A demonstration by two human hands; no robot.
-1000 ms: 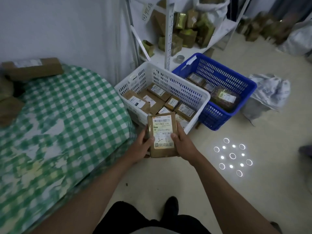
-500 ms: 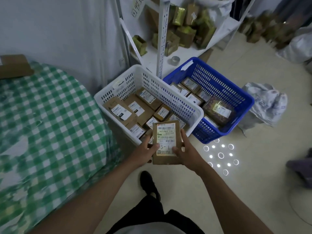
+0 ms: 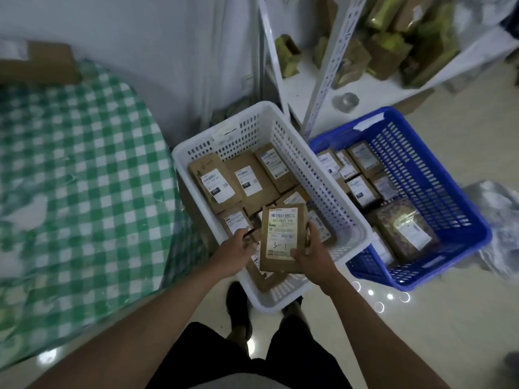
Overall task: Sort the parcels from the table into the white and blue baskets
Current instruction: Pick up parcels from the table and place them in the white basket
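Here, the right hand (image 3: 311,256) gripped the brown parcel (image 3: 282,237) above the white basket (image 3: 351,220); the left hand (image 3: 234,255), beside it, looked loosely curled, its hold unclear.

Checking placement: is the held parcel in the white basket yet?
No: parcel held above white basket by right hand.

The held parcel (image 3: 282,238) covers the left hand's (image 3: 234,255) fingertips, so whether they still touch its edge cannot be told; the right hand's (image 3: 311,255) fingers run behind it too. Its small label print is unreadable. It also hides several parcels low in the white basket (image 3: 196,148). The white basket's wall masks the blue basket's (image 3: 463,197) near-left contents. The checked table (image 3: 84,178) is smeared and cut by the left edge — a brown box (image 3: 42,63) at its far end is blurred. Shelf goods (image 3: 393,49) run off the top, perhaps green-wrapped boxes.
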